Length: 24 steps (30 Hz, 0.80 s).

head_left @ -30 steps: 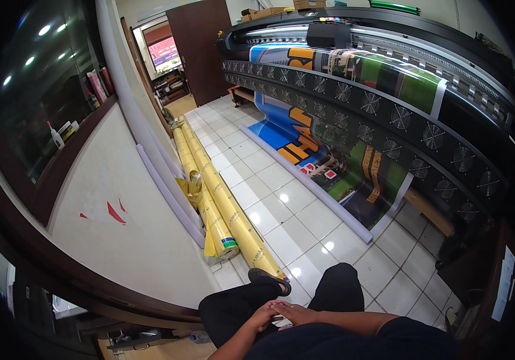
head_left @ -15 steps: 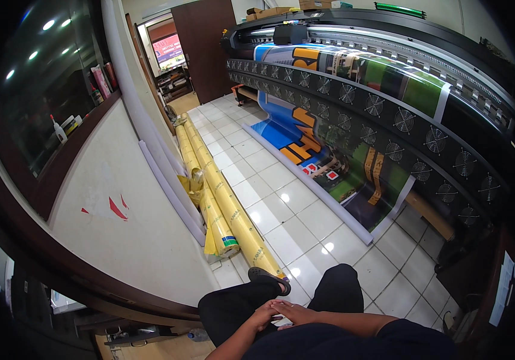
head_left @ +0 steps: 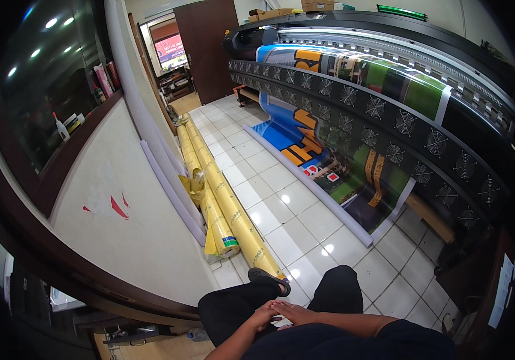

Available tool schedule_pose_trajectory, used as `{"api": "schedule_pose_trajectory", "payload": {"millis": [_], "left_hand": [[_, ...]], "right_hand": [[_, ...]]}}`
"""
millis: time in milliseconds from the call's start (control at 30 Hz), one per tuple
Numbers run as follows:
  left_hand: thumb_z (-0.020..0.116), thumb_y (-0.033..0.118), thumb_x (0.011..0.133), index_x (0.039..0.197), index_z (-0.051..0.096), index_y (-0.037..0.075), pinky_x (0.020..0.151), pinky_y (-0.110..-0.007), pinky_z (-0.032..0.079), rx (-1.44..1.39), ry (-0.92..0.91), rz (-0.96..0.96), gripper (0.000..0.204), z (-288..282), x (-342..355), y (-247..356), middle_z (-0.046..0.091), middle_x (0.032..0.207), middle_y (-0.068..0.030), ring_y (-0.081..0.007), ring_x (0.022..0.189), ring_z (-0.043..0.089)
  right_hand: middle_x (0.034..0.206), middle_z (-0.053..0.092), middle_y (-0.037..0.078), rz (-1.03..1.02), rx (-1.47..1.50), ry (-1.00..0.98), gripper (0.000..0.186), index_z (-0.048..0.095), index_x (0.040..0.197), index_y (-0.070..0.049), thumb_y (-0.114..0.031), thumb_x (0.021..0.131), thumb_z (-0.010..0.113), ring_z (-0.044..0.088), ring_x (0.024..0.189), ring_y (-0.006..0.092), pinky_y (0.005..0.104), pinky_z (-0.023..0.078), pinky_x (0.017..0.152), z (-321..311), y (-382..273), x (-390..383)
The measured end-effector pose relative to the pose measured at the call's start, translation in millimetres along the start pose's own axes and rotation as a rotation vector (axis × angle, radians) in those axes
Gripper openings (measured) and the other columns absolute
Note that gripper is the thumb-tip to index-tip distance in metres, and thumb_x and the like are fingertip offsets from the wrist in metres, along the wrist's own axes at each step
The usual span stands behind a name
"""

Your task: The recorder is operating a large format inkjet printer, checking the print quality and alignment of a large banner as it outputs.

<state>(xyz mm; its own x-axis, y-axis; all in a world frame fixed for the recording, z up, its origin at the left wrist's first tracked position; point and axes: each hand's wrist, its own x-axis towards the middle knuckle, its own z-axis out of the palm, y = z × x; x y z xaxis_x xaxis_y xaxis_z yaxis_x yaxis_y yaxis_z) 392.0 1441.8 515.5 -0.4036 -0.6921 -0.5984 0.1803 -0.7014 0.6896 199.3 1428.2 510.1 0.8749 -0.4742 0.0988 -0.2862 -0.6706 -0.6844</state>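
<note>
My left hand (head_left: 262,315) and my right hand (head_left: 293,313) rest together over my lap, their fingers folded against each other. Right-hand fingers lie partly over the left hand, so some of the left fingers are hidden. No object shows in either hand. Below and around them are my dark trousers (head_left: 336,291), with one foot in a black clog (head_left: 269,281). To the right stands a wide-format printer (head_left: 383,57), a colourful printed banner (head_left: 314,147) hanging from it down to a pale roll at the floor.
Long yellow-wrapped rolls (head_left: 227,204) lie on white floor tiles (head_left: 275,198) ahead, near the left wall. Pale tubes (head_left: 170,192) lean beside them. A glue bottle (head_left: 61,128) stands on the window ledge. A brown door (head_left: 208,51) is at the back.
The printer's dark carriage has shifted left along its rail. My hands and legs keep the same pose; the view has moved very slightly.
</note>
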Motion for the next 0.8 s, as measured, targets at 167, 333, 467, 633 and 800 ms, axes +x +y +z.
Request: {"api": "schedule_pose_trajectory", "payload": {"millis": [167, 333, 467, 633, 800], "left_hand": [[0.053, 0.002, 0.088, 0.124, 0.044, 0.01, 0.09, -0.036, 0.046, 0.005, 0.005, -0.002, 0.039, 0.9, -0.9, 1.0, 0.051, 0.12, -0.0055, -0.02, 0.107, 0.053], [0.056, 0.007, 0.088, 0.12, 0.047, 0.011, 0.089, -0.035, 0.045, -0.005, -0.011, 0.014, 0.034, -2.7, 0.9, -2.6, 0.054, 0.119, -0.0047, -0.0175, 0.109, 0.052], [0.056, 0.007, 0.087, 0.12, 0.048, 0.011, 0.089, -0.033, 0.046, 0.008, -0.004, 0.002, 0.033, -3.8, 1.4, -3.0, 0.054, 0.119, -0.0043, -0.0168, 0.108, 0.052], [0.055, 0.007, 0.087, 0.119, 0.049, 0.012, 0.087, -0.032, 0.046, 0.002, -0.008, -0.009, 0.032, 0.6, -1.0, 0.7, 0.055, 0.117, -0.0029, -0.0149, 0.106, 0.053], [0.055, 0.009, 0.088, 0.119, 0.05, 0.014, 0.085, -0.03, 0.045, 0.015, 0.001, -0.019, 0.032, -0.1, 0.4, -0.7, 0.055, 0.115, -0.0021, -0.014, 0.104, 0.053]], "right_hand": [[0.145, 0.028, 0.021, 0.008, 0.015, -0.017, 0.082, 0.019, 0.143, -0.001, -0.05, 0.087, 0.053, 0.023, 0.135, 0.0416, 0.0469, 0.039, 0.097, -1.1, -0.2, 0.1], [0.144, 0.029, 0.021, -0.028, 0.022, 0.028, 0.081, 0.019, 0.143, 0.0, -0.048, 0.087, 0.053, 0.023, 0.135, 0.04, 0.0467, 0.039, 0.097, 2.3, 2.8, 0.2], [0.143, 0.03, 0.021, -0.03, 0.028, 0.025, 0.081, 0.019, 0.143, 0.0, -0.047, 0.087, 0.053, 0.024, 0.135, 0.0392, 0.0459, 0.038, 0.098, -2.5, -1.8, 0.5], [0.143, 0.03, 0.022, -0.027, 0.029, 0.03, 0.08, 0.022, 0.141, 0.001, -0.046, 0.086, 0.054, 0.025, 0.135, 0.0388, 0.0452, 0.037, 0.1, -4.6, -4.0, 1.4], [0.142, 0.03, 0.023, -0.011, 0.061, 0.025, 0.08, 0.022, 0.141, 0.001, -0.046, 0.086, 0.055, 0.025, 0.135, 0.0392, 0.0452, 0.037, 0.1, -5.3, -4.5, 0.8]]}}
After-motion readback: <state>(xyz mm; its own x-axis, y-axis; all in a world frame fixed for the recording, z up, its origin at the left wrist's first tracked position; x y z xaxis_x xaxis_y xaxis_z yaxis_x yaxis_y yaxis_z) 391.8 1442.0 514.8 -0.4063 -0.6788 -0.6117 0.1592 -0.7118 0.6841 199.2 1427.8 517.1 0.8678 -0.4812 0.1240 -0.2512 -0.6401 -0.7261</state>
